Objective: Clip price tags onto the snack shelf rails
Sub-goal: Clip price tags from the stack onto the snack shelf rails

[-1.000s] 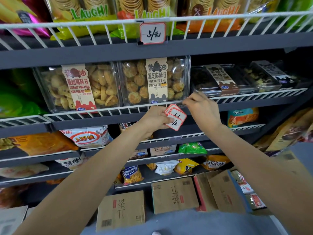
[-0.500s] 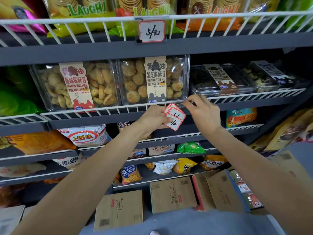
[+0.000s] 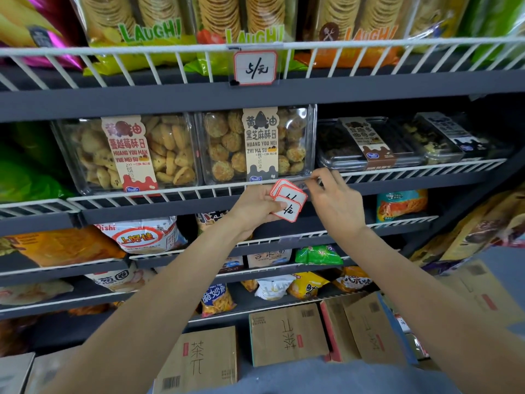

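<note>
Left hand (image 3: 257, 206) raised to the middle wire rail (image 3: 170, 191), fingers closed around a fan of three red-bordered price tags (image 3: 288, 200) just below it. Right hand (image 3: 336, 201) beside it, fingertips pinched at the rail; anything held, can't tell. One tag (image 3: 255, 68) clipped on the top rail.

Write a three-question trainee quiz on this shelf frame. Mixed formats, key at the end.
1. True or false: the left hand holds a fanned stack of price tags.
2. Where is the right hand working? A) top rail B) white wire rail below the cookie boxes C) cardboard boxes at the bottom
3. Fill in: the clipped tag on the top rail starts with the number ___.

Key: 1 true; 2 B; 3 five.
</note>
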A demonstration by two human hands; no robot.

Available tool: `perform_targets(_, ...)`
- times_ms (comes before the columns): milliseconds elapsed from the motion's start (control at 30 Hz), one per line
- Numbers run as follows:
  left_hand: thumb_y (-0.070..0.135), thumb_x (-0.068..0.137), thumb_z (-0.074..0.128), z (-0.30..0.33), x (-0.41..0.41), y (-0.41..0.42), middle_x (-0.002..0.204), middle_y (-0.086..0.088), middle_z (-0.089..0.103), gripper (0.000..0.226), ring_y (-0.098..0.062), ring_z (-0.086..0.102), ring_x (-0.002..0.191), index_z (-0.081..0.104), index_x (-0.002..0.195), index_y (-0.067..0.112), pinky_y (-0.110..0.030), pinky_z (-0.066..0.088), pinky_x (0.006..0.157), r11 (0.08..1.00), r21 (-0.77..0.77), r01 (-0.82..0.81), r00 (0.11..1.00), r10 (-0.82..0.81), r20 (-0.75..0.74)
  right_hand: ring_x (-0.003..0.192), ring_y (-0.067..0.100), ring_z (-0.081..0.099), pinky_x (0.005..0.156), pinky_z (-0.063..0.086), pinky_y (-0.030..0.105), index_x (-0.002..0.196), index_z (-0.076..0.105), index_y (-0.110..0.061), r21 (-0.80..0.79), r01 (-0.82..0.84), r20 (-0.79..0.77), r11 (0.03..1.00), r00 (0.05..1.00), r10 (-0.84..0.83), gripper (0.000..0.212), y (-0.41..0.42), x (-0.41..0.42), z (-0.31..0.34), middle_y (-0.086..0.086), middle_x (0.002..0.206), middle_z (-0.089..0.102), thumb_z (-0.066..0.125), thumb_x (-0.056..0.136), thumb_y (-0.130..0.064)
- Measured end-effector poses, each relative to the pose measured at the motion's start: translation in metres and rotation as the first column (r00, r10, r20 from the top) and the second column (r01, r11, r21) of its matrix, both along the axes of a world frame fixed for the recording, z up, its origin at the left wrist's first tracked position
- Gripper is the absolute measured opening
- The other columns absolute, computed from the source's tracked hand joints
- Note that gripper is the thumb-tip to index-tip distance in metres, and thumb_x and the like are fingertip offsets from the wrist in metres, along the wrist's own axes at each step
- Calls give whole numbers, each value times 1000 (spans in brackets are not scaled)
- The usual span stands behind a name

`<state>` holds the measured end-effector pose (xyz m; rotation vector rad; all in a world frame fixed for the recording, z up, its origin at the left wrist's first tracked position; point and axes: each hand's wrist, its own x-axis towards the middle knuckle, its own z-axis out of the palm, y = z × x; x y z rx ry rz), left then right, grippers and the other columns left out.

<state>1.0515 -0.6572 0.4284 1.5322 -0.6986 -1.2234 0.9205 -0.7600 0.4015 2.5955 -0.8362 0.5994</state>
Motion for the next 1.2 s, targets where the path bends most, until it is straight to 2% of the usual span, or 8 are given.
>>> perform_targets(200,-9,91,48,7,-2,5,105,-14,62,26,-20,61,92,55,115,-2,-29,51,85,981,-71,-181,976,171,-132,67,22,63,36,31,19,74,67,-7,77,30,2,997,1000,-30,28,1,2,4,7,83,62,81,51,4)
perform_targets(333,-8,93,45,11,0,8,106,-13,63,26,-19,62,93,54,115,-1,-30,54,83,964,-125,-234,944,194,-268,68,24,64,41,31,19,80,69,-8,154,22,34,988,999,-28,22,4,1,10,6,83,62,77,63,3)
perform_targets(467,-7,93,43,15,2,12,105,-13,64,22,-19,64,91,55,110,2,-31,56,84,953,-138,-268,901,198,-385,89,26,62,57,41,30,106,65,-13,376,92,54,922,991,-120,20,9,5,20,5,108,58,50,93,-15)
perform_targets(567,-6,94,43,19,4,15,104,-13,65,21,-19,65,89,58,105,4,-26,57,75,945,-152,-290,884,204,-420,89,28,60,62,39,29,101,67,-13,584,79,171,808,961,-218,29,12,10,32,7,105,58,42,98,-26)
perform_targets(767,-3,95,43,23,7,27,99,-10,67,24,-18,65,89,56,115,2,-24,56,77,933,-201,-297,907,210,-366,75,0,58,73,47,24,90,71,-16,829,-321,463,459,854,-239,23,36,26,55,-9,84,67,59,89,-35)
perform_targets(867,-1,95,44,27,11,38,101,-10,67,25,-19,65,89,56,117,1,-23,57,77,927,-215,-307,905,215,-367,64,-7,55,61,40,6,83,70,-14,811,-340,468,477,865,-179,12,46,35,58,-9,75,66,71,81,-26)
perform_targets(1033,7,96,46,30,23,65,97,-10,69,20,-14,70,80,60,111,4,-24,58,75,911,-182,-369,888,288,-358,61,-2,53,56,40,5,79,68,-8,804,-369,498,466,846,-190,16,69,55,62,-3,73,64,77,75,-21)
perform_targets(1200,12,97,48,33,45,111,102,-15,68,18,-24,65,95,64,103,7,-33,55,85,882,-212,-420,903,383,-196,58,-1,51,52,38,6,68,60,-17,801,-389,505,455,847,-167,20,110,86,69,-7,67,58,79,72,-21)
